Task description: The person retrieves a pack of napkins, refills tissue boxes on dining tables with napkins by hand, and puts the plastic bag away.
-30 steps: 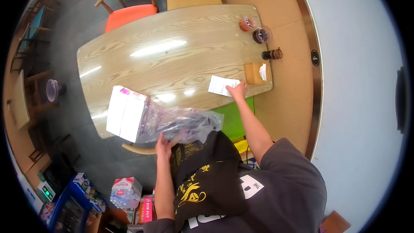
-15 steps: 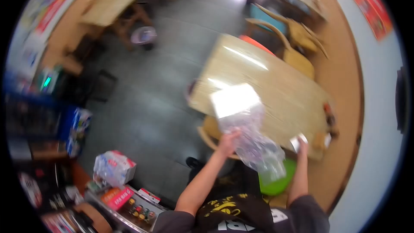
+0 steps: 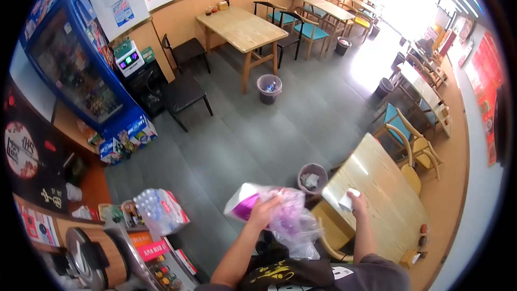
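The left hand (image 3: 264, 213) is closed, its curled fingers gripping a white-and-purple pack (image 3: 243, 202) together with clear plastic wrapping (image 3: 296, 218); the pack projects toward 10 o'clock, the wrapping trails toward 4 o'clock. The right hand (image 3: 359, 205), mostly closed, holds a white paper (image 3: 346, 200) that projects toward 10 o'clock, overlapping the wooden table (image 3: 385, 183) in view. From the right hand, a chair (image 3: 331, 223) lies at 8 o'clock and a lined bin (image 3: 323, 178) at 10 o'clock. From the left hand, bottled water (image 3: 153, 205) stands at 9 o'clock.
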The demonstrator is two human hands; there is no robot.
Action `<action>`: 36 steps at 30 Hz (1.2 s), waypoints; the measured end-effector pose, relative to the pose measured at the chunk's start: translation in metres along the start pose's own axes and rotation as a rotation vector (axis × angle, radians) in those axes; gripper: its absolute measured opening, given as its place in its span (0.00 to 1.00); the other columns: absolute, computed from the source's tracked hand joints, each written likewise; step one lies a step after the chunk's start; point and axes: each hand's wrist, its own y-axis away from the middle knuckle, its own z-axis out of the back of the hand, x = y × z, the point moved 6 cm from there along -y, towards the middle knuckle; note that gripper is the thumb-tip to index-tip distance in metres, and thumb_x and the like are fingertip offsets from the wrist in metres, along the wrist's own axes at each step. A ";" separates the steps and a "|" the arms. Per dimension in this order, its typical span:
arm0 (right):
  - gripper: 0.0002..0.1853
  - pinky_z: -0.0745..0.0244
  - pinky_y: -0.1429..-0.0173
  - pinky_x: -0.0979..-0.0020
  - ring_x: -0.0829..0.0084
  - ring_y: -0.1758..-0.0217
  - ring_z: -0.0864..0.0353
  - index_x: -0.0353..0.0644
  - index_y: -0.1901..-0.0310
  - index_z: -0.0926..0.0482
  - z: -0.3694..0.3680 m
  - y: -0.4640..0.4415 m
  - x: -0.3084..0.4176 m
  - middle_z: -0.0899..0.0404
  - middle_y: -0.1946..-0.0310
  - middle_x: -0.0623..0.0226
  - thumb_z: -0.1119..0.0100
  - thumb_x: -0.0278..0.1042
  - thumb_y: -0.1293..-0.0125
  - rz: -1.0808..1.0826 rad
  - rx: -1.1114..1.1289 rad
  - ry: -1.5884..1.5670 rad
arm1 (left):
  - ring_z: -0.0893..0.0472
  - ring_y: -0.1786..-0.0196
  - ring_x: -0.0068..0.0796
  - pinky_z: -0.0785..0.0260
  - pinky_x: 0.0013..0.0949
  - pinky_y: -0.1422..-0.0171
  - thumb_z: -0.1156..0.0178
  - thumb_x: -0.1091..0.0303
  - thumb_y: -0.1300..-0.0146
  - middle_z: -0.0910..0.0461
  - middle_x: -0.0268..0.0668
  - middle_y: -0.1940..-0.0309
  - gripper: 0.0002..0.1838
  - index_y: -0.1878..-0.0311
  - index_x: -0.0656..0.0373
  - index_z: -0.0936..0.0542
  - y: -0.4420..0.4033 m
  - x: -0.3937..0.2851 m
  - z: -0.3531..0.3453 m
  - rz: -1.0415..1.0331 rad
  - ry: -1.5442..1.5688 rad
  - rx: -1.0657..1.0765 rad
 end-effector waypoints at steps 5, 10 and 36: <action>0.25 0.18 0.60 0.62 0.63 0.62 0.16 0.31 0.48 0.31 -0.158 -0.059 -0.019 0.20 0.59 0.54 0.30 0.32 0.41 -0.189 0.146 0.053 | 0.18 0.53 0.29 0.25 0.31 0.48 0.43 0.75 0.34 0.19 0.38 0.56 0.12 0.49 0.66 0.22 -0.048 -0.107 0.118 -0.200 -0.053 -0.278; 0.28 0.19 0.58 0.65 0.64 0.59 0.16 0.28 0.48 0.30 -0.301 -0.124 0.018 0.19 0.58 0.52 0.28 0.33 0.45 -0.154 0.130 0.156 | 0.19 0.47 0.38 0.26 0.39 0.40 0.45 0.77 0.34 0.20 0.44 0.51 0.14 0.47 0.69 0.24 -0.152 -0.256 0.150 -0.331 0.054 -0.334; 0.28 0.22 0.53 0.67 0.68 0.57 0.18 0.32 0.45 0.29 -0.765 -0.439 0.343 0.20 0.57 0.57 0.28 0.34 0.44 -0.121 -0.201 0.037 | 0.20 0.45 0.38 0.30 0.39 0.37 0.46 0.73 0.33 0.19 0.44 0.49 0.16 0.44 0.71 0.24 -1.009 -0.881 0.103 -0.354 -0.157 0.172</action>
